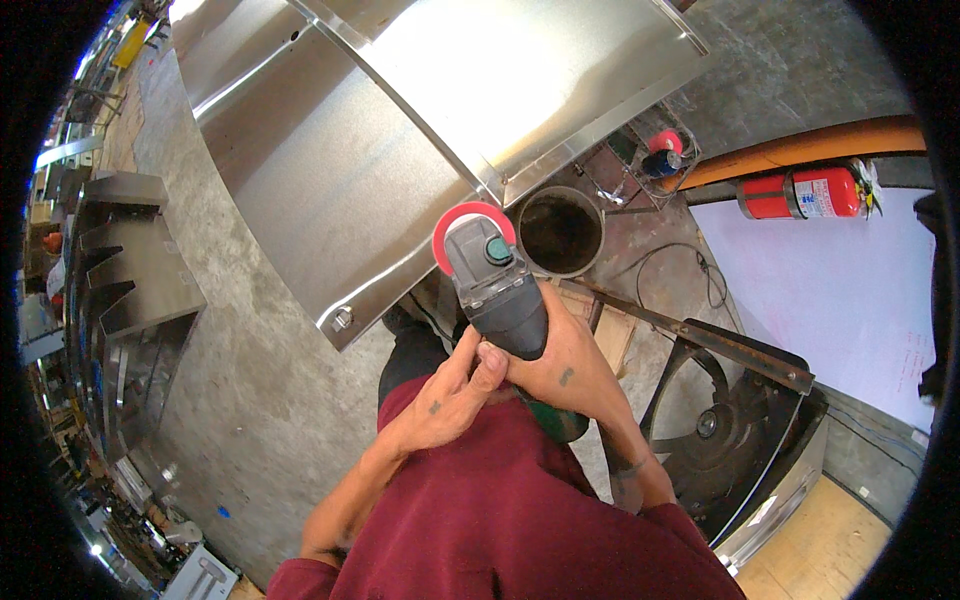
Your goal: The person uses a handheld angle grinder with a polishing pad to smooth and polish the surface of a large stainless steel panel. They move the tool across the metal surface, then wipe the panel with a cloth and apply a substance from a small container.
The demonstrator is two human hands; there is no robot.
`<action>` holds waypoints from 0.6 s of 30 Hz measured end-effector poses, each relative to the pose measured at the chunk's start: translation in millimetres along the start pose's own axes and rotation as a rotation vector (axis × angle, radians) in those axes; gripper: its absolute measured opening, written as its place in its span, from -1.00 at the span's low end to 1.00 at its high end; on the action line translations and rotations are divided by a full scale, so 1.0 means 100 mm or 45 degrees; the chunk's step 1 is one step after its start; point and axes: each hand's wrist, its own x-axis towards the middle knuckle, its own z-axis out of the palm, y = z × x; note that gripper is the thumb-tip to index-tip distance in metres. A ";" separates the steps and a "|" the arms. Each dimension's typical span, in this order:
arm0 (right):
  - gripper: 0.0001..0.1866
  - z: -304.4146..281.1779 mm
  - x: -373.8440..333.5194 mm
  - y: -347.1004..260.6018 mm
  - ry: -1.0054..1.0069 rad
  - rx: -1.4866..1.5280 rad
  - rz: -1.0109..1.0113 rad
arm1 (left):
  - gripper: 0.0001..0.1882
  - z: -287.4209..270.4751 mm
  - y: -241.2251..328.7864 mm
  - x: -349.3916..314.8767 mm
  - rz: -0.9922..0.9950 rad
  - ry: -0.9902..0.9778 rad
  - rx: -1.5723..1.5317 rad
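Observation:
Close to my chest I hold an angle grinder (505, 310), with a dark body, a grey metal head and a green round button on top. A red ring-shaped disc or guard (441, 243) shows around its head, which points away from me. Wrapped round the body from the right is my right hand (572, 365). My left hand (448, 398) is closed against the body's near left side, its thumb by the right hand's fingers; its other fingertips are partly hidden. Just beyond the grinder head is the edge of a large shiny sheet-metal piece (330, 150).
A round metal bucket (603, 238) with a dark inside stands right of the grinder. Behind it is a wire basket (640, 150) with a dark bottle. To the right are a red fire extinguisher (820, 193), a black fan (707, 425) and a loose cable (705, 262). Bent metal parts (150, 280) stand left.

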 end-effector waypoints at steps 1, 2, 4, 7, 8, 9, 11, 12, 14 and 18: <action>-0.18 0.00 -0.01 0.00 0.002 -0.010 0.012 | -0.15 0.00 0.05 -0.02 -0.035 -0.009 0.017; -0.18 0.00 -0.01 -0.01 0.003 -0.013 0.000 | -0.14 0.00 0.04 -0.02 -0.021 -0.013 0.011; -0.18 -0.02 -0.03 -0.04 0.007 -0.022 -0.026 | -0.11 0.00 0.03 -0.02 0.010 -0.020 -0.002; -0.18 -0.04 -0.05 -0.10 0.007 -0.022 -0.007 | -0.07 0.03 0.07 -0.04 -0.009 0.000 -0.019; -0.18 -0.04 -0.06 -0.12 0.003 -0.007 -0.008 | -0.07 0.03 0.07 -0.05 -0.007 -0.001 -0.007; -0.18 -0.05 -0.07 -0.13 -0.001 0.008 -0.010 | -0.06 0.03 0.08 -0.05 -0.005 -0.002 0.005; -0.18 -0.04 -0.07 -0.12 0.012 0.008 -0.059 | -0.06 0.02 0.09 -0.06 -0.006 -0.010 0.029; -0.17 -0.03 -0.07 -0.09 0.029 -0.005 -0.109 | -0.06 0.01 0.10 -0.07 -0.008 -0.014 0.043; -0.16 -0.02 -0.07 -0.07 0.041 -0.025 -0.157 | -0.06 0.02 0.11 -0.07 0.008 0.003 0.066; -0.22 -0.03 -0.08 -0.13 0.019 -0.022 -0.054 | -0.07 0.05 0.11 -0.07 0.035 0.034 0.057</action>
